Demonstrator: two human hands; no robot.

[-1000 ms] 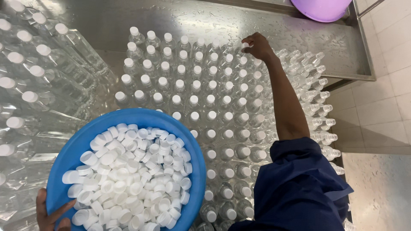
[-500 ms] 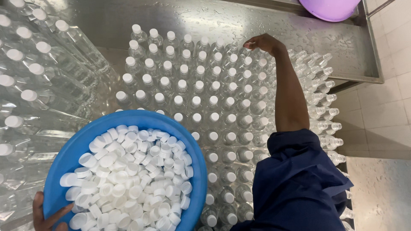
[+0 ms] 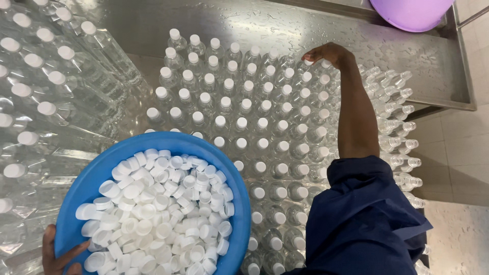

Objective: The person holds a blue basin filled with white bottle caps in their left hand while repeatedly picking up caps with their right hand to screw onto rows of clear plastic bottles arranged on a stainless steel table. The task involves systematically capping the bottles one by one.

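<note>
Head view looks straight down on our two hands over a steel table [image 3: 153, 25] packed with clear plastic bottles [image 3: 244, 127] standing upright in tight rows, most of them already wearing white caps. Our right hand [image 3: 326, 53] is stretched out to the far edge of the block, fingers bent downward and drawn together over the top of a bottle in the back row [image 3: 308, 65]; whether a cap is pinched between the fingertips we cannot tell, since the knuckles hide it. That bottle stands directly under the fingers, its long axis vertical, neck pointing up at the palm. Further right, beyond our forearm, lie more bottles [image 3: 397, 91] tipped on their sides.

Our left hand [image 3: 58, 252] is close to our body at the lower left, fingers curled round the rim of a blue basin [image 3: 102, 168], thumb hooked inside the edge. The basin is heaped with loose white caps [image 3: 158, 214] and sits above the near rows. So the caps lie well back from the right hand, toward us and to the left, and the left hand is the nearer one to them. A purple tub [image 3: 412, 12] rests at the far corner.
</note>
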